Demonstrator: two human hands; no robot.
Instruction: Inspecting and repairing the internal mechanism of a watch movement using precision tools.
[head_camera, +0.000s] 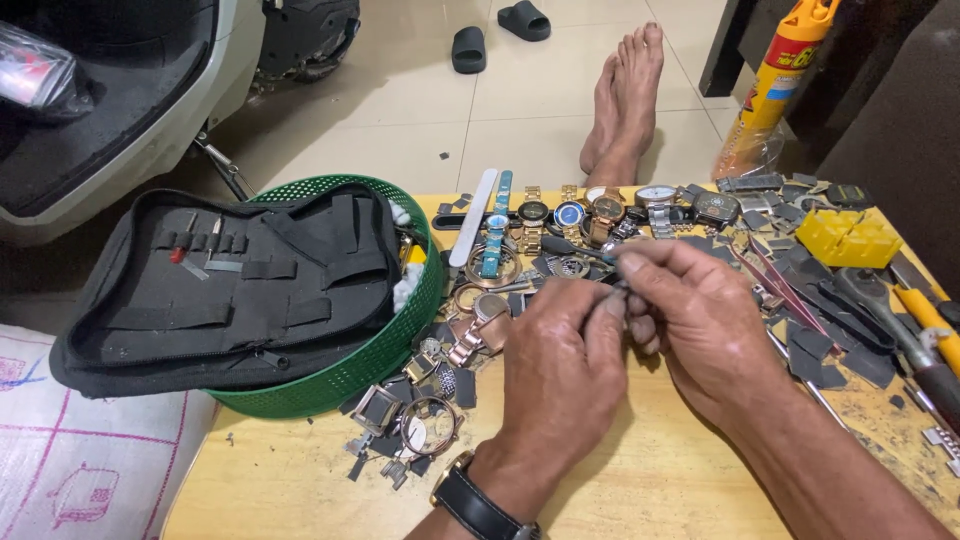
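Observation:
My left hand (562, 362) and my right hand (700, 318) meet over the middle of a low wooden table (660, 480). Both pinch a small dark watch part (620, 288) between their fingertips; it is too small to make out. My right hand also grips a thin dark tool (575, 248) that points left over the watches. A black watch strap sits on my left wrist (475, 503). Right behind the hands lie a row of wristwatches (600, 210) and loose watch cases (430, 422).
A green mesh basket (395, 335) holds an open black tool pouch (240, 285) at the left. Pink tweezers (775, 285), a yellow plastic box (847, 238), screwdrivers (925, 315) and dark scraps lie at the right. An orange spray can (785, 75), bare feet (625, 95), sandals and a scooter are beyond.

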